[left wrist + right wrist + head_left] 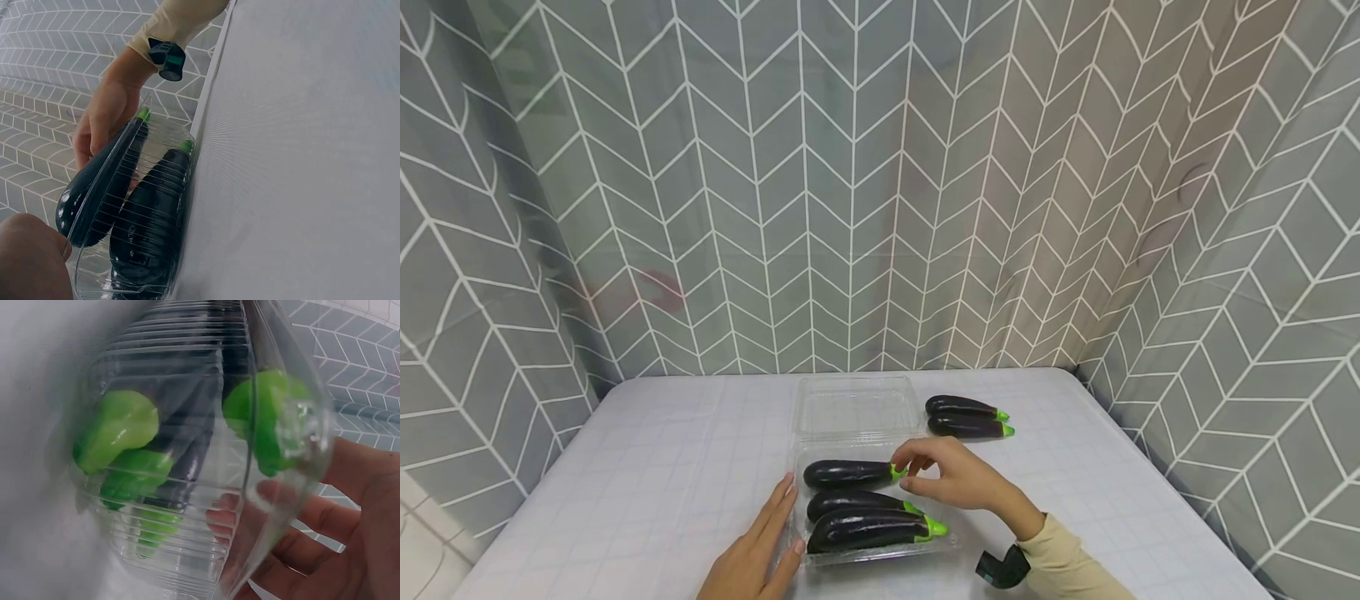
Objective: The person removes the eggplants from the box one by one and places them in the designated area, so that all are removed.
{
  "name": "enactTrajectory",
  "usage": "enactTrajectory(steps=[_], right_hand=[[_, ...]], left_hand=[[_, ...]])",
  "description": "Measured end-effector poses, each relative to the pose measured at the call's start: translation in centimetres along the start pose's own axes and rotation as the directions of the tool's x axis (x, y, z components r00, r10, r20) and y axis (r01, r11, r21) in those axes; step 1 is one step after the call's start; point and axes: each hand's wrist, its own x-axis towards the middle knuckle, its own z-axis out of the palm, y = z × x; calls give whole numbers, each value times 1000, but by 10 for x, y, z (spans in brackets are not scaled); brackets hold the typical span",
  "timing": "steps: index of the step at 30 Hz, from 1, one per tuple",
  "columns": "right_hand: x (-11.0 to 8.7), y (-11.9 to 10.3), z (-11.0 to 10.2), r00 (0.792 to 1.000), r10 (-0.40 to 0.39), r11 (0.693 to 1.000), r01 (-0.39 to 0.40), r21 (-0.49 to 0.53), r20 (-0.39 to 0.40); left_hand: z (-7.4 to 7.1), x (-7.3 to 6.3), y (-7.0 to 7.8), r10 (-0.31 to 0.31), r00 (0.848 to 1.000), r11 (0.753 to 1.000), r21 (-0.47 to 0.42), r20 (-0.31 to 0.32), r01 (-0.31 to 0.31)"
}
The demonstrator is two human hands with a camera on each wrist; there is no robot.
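Observation:
A clear plastic clamshell box lies with its lid folded back, away from me. Several dark eggplants fill the base: one at the far side, one in the middle and a higher one nearest me. My left hand rests against the box's left side with straight fingers. In the left wrist view, part of that hand touches the rim. My right hand is over the box's right side, fingers loosely curved around the far eggplant's green stem, apparently without pinching it.
Two more eggplants lie side by side on the white-covered table, right of the lid. A dark wrist device sits by my right sleeve. Patterned grey curtains stand behind the table and along both sides.

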Motion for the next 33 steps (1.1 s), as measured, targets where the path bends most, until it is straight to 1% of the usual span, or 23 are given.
enactTrajectory(steps=[8,11,16,26,33], right_hand=[[0,1,6,997,-9,999,6,39,76],[0,1,7,994,2,999,-7,50,105],[0,-2,8,992,14,998,-21,58,126],[2,-3,11,989,-28,997,18,70,143],[3,-3,13,982,-26,992,3,123,186]], left_hand=[[0,-1,1,-26,1000,1000,-3,17,26],[0,-1,1,-25,1000,1000,-4,16,25],[0,-1,1,-12,1000,1000,-5,6,12],[0,0,0,-17,1000,1000,-7,13,17],[-1,-1,0,-6,1000,1000,-1,6,6]])
